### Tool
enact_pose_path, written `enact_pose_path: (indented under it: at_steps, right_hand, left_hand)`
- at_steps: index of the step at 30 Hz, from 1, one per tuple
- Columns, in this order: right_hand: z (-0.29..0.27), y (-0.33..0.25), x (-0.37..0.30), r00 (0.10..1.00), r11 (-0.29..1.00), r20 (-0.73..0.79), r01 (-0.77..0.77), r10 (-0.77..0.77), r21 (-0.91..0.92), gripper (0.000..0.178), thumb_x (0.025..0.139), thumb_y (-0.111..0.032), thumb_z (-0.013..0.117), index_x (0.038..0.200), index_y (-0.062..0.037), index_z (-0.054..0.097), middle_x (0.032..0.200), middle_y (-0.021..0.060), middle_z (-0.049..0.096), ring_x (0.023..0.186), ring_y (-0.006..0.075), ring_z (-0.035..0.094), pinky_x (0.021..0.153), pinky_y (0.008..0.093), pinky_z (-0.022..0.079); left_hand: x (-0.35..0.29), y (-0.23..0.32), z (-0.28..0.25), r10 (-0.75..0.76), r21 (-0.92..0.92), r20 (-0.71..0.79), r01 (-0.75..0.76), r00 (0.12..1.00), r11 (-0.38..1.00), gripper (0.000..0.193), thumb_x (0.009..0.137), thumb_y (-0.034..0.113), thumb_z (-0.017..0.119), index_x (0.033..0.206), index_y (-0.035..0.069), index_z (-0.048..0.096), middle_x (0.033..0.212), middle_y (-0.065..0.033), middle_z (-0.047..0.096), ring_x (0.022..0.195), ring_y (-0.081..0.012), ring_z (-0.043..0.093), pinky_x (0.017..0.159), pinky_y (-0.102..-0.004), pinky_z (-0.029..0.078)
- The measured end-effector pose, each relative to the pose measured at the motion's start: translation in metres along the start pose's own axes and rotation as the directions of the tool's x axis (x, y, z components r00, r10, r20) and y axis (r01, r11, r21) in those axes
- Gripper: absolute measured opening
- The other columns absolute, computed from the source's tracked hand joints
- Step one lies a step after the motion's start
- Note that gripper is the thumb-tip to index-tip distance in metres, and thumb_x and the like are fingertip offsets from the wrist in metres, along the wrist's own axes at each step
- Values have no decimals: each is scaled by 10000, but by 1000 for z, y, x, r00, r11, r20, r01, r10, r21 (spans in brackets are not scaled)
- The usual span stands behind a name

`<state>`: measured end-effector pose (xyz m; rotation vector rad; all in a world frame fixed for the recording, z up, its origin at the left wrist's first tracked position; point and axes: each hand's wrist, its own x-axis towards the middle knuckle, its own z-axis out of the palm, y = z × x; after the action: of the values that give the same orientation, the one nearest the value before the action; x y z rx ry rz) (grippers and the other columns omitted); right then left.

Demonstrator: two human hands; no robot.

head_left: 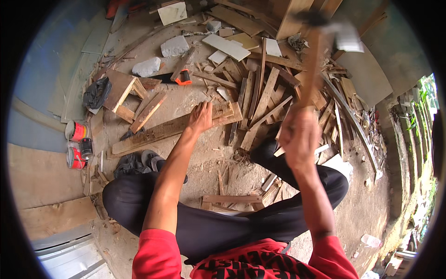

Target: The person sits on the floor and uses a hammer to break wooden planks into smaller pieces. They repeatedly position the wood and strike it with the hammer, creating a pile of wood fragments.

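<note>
My right hand [301, 137] is closed around the wooden handle of a hammer [312, 69], raised high on the right. The hammer's metal head is smeared by motion. Lower and to the left, my left hand [202, 117] rests with bent fingers on a short wood strip [224, 110], gripping it against a long wooden plank [155, 134]. That plank lies on the ground, slanting up toward the right. My fingertips are partly hidden, so any small thing between them cannot be made out.
A heap of scrap wood [265, 93] spreads beyond the plank. A handsaw with an orange handle [184, 77] lies near a small wooden frame [125, 95]. Red-labelled cans [76, 131] stand at the left wall. Between my legs is a low wooden piece [232, 199].
</note>
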<state>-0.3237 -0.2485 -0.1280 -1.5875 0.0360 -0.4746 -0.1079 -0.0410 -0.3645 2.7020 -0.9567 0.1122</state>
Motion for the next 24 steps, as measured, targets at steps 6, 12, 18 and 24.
enact_pose_path:
  at_steps: [6, 12, 18, 24]
  right_hand:
    - [-16, 140, -58, 919, 655, 12, -271, 394, -706, 514, 1033, -399, 448, 777, 14, 616, 689, 205, 592, 622, 309, 599, 575, 450, 479]
    - [-14, 119, -87, 909, 786, -103, -403, 404, -470, 534, 1054, -420, 378, 784, 20, 515, 563, 130, 484, 506, 203, 455, 503, 397, 400]
    - [6, 142, -81, 839, 724, -107, -518, 533, -455, 617, 1033, -519, 375, 832, 37, 552, 601, 131, 521, 569, 204, 515, 543, 406, 431]
    - [24, 168, -101, 826, 614, -39, -448, 562, -650, 655, 1024, -524, 383, 840, 62, 610, 687, 271, 599, 685, 392, 629, 650, 462, 467]
  left_hand:
    - [14, 19, -12, 117, 45, 94, -121, 989, 992, 1018, 829, 828, 387, 1282, -81, 450, 1178, -284, 543, 1044, -419, 580, 937, -526, 484]
    - [-38, -12, 32, 147, -11, 321, -152, 936, 988, 882, 896, 722, 431, 1302, -61, 459, 1255, -288, 547, 1103, -417, 594, 955, -540, 471]
    - [-43, -1, 30, 16, 21, 13, -16, 1000, 1000, 822, 885, 715, 457, 1249, -21, 479, 1199, -230, 558, 1086, -354, 576, 921, -517, 481]
    - [-39, -8, 17, -52, -40, 23, 53, 998, 998, 880, 820, 773, 496, 1203, -19, 495, 1131, -232, 569, 1037, -382, 587, 907, -503, 494]
